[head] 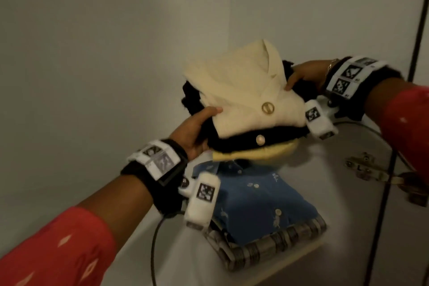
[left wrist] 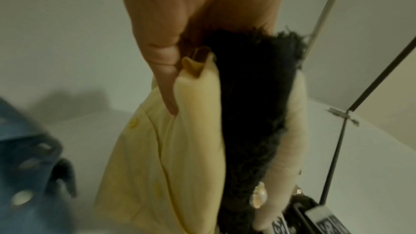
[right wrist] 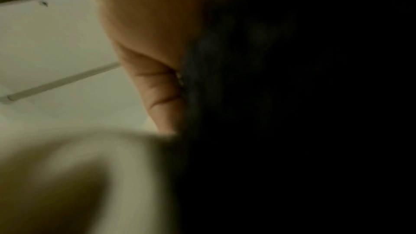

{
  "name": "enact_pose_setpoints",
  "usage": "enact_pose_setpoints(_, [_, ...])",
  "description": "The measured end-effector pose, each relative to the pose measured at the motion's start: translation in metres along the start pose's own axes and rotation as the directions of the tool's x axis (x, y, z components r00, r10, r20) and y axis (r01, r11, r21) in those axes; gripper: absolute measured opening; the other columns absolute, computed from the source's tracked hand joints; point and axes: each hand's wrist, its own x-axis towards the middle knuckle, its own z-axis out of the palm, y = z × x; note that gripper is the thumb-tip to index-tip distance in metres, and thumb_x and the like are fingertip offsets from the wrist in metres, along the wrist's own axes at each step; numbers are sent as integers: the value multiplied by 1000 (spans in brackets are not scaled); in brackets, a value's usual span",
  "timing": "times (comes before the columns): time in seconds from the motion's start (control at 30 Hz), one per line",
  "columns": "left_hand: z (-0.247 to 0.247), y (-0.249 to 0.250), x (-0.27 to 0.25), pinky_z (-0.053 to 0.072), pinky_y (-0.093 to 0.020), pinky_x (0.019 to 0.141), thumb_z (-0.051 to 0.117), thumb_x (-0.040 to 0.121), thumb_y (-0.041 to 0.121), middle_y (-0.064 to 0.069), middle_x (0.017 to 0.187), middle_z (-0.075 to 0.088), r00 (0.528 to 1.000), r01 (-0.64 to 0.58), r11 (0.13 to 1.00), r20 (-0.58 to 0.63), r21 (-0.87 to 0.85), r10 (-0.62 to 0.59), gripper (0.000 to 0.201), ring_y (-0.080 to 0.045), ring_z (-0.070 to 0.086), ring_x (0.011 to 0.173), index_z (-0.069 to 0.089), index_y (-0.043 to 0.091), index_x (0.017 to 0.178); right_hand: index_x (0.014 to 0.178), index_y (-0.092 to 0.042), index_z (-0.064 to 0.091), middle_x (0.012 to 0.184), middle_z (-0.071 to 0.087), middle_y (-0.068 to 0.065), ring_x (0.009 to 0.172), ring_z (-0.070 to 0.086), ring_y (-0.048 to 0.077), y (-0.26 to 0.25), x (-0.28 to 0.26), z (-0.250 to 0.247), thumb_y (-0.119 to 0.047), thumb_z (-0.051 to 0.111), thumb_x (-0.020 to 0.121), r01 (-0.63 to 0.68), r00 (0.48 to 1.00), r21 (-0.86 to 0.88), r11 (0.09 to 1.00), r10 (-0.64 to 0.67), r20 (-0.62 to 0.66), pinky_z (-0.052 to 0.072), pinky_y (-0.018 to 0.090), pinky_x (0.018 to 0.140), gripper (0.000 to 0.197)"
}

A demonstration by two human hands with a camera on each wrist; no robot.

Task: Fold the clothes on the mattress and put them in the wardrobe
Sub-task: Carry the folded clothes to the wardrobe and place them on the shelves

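Observation:
I hold a stack of folded clothes above the wardrobe shelf (head: 362, 146): a cream cardigan (head: 241, 90) on top, a fuzzy black garment (head: 250, 143) under it and a pale yellow shirt (head: 253, 153) at the bottom. My left hand (head: 197, 132) grips the stack's left edge, thumb on the cream cardigan, fingers beneath the yellow shirt (left wrist: 180, 140). My right hand (head: 304, 76) grips the right edge, thumb on top. The right wrist view shows only my palm (right wrist: 153, 42) against the black fabric (right wrist: 292, 95).
Under the held stack, a folded blue denim shirt (head: 253, 197) lies on a folded plaid garment (head: 274, 246) on the shelf. White wardrobe walls (head: 92, 53) close in behind and at left. A door hinge (head: 364, 167) and the dark door edge (head: 399, 123) stand at right.

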Motion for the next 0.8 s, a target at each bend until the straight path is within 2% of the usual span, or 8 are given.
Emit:
enact_pose_setpoints(0.07, [-10, -38, -1, 57, -31, 71, 56, 89, 20, -7, 106, 67, 993, 110, 993, -37, -37, -112, 27, -21, 64, 91, 58, 17, 115, 118, 14, 52, 117, 57, 27, 112, 53, 44, 27, 8, 30, -14, 82, 59, -74, 995, -120, 990, 81, 50, 41, 54, 98, 71])
enact_pose_setpoints(0.13, [-20, -75, -5, 57, -33, 71, 64, 83, 19, -10, 113, 66, 973, 213, 976, -79, -47, -216, 41, -25, 64, 97, 56, 15, 123, 121, 12, 52, 122, 55, 28, 116, 51, 43, 59, 14, 64, -2, 61, 80, -112, 992, -299, 948, 125, 25, 41, 51, 100, 44])
enact_pose_setpoints(0.23, [-27, -97, -8, 58, -34, 70, 59, 87, 17, -11, 119, 63, 970, 220, 972, -89, -80, -226, 42, -27, 62, 104, 52, 15, 129, 123, 4, 52, 126, 54, 21, 118, 50, 37, 89, 18, 90, -5, 60, 82, -99, 994, -480, 872, 111, -3, 42, 43, 101, 43])
enact_pose_setpoints(0.37, [-19, -71, 7, 58, -30, 69, 65, 84, 16, -7, 119, 64, 995, 40, 994, -88, -101, -49, 50, -24, 61, 106, 50, 15, 131, 132, -2, 43, 130, 50, 20, 119, 47, 38, 62, 22, 58, 13, 55, 77, 36, 999, -181, 983, -38, -9, 39, 52, 102, 59])
enact_pose_setpoints(0.5, [-10, -54, 16, 58, -31, 71, 69, 68, 28, -3, 126, 60, 995, -2, 997, -101, -78, -6, 73, -22, 57, 114, 43, 24, 137, 136, -6, 38, 134, 47, 19, 122, 44, 38, 42, 23, 37, 6, 55, 80, 80, 988, -157, 984, -99, -117, 37, 48, 104, 60])
enact_pose_setpoints(0.63, [-10, -88, 0, 59, -35, 61, 70, 79, 26, -8, 125, 60, 964, 233, 971, -115, -58, -239, 59, -26, 59, 107, 48, 19, 133, 104, 5, 56, 112, 58, 18, 110, 52, 36, 82, 30, 68, 7, 53, 82, -10, 993, -391, 920, 55, 105, 43, 40, 97, 23])
enact_pose_setpoints(0.73, [-14, -110, -10, 57, -37, 70, 62, 86, 25, -7, 121, 62, 956, 247, 966, -142, -74, -255, 49, -26, 62, 104, 49, 20, 132, 92, 2, 56, 101, 56, 14, 93, 51, 26, 115, 44, 98, 5, 53, 83, 9, 974, -608, 794, 130, 184, 43, 29, 80, 10])
enact_pose_setpoints(0.8, [-10, -104, -9, 59, -31, 55, 59, 88, 20, -9, 111, 66, 961, 235, 963, -114, -136, -250, 43, -22, 68, 81, 51, 16, 130, 87, -2, 55, 95, 53, 13, 84, 48, 23, 113, 51, 95, 5, 52, 84, 24, 977, -645, 764, 117, 176, 41, 25, 69, 8])
